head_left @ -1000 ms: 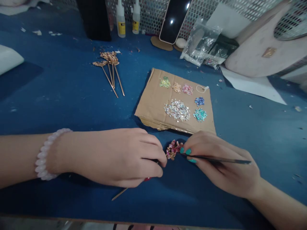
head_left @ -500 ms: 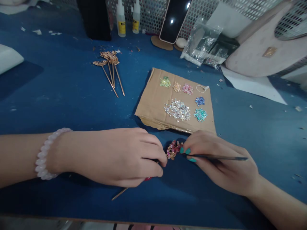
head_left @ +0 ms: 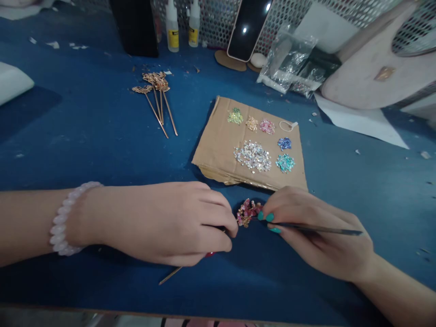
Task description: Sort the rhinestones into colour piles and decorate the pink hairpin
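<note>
My left hand [head_left: 170, 222], with a pale bead bracelet at the wrist, is closed around a gold hair stick whose thin end [head_left: 169, 275] pokes out below the palm. The stick's ornament head [head_left: 248, 212], set with pink stones, shows between my two hands. My right hand [head_left: 316, 234], with teal nails, pinches slim metal tweezers [head_left: 320, 230] whose tip touches the ornament. Just beyond lies a cardboard sheet [head_left: 214, 145] carrying small piles of coloured rhinestones [head_left: 252, 156].
Three bare gold hair sticks [head_left: 157, 97] lie at the back left on the blue table. Two glue bottles [head_left: 182, 27], a leaning phone [head_left: 247, 27], plastic bags [head_left: 289, 61] and a pink board [head_left: 368, 72] line the back. White paper [head_left: 357, 121] lies right.
My hands stay nearly still on the ornament; the tweezers' tail shifted slightly, up and then back down.
</note>
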### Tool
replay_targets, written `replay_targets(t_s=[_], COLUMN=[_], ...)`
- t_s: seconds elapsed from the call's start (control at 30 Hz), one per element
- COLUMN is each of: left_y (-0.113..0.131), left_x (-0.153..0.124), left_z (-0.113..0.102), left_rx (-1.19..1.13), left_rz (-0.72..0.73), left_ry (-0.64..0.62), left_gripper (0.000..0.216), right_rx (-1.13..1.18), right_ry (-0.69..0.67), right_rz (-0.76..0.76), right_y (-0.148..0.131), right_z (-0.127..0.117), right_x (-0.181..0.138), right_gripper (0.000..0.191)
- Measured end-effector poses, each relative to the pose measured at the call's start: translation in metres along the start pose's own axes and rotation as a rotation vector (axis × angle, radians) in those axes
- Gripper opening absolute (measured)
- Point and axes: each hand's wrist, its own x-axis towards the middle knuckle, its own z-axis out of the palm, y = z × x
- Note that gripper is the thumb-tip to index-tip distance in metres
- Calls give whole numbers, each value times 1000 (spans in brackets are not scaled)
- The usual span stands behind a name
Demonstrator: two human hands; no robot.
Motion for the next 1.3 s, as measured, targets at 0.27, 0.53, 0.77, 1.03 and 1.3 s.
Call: replay_targets(t_s=[0.27, 0.53, 0.77, 1.03, 1.3], left_y=[0, 1, 1, 1, 1], left_x=[0, 0, 1, 1, 0], left_z=[0, 0, 0, -1, 0], left_rx=[-7, -13, -32, -5, -15], left_rz=[-5, -2, -15, -6, -1], left_ry=[-5, 7, 35, 24, 31], left_gripper=[19, 20, 20, 21, 21], right_rx=[-39, -249, -406, -510, -588], right_ry=[-12, -48, -80, -109, -126], right_rz=[-21, -99, -295, -411, -502], right_y=[-3, -8, -6, -10, -9], right_z=[0, -3, -2, 1, 2], right_x=[2, -3, -8, -6, -7], right_gripper=[24, 17, 15, 20, 23])
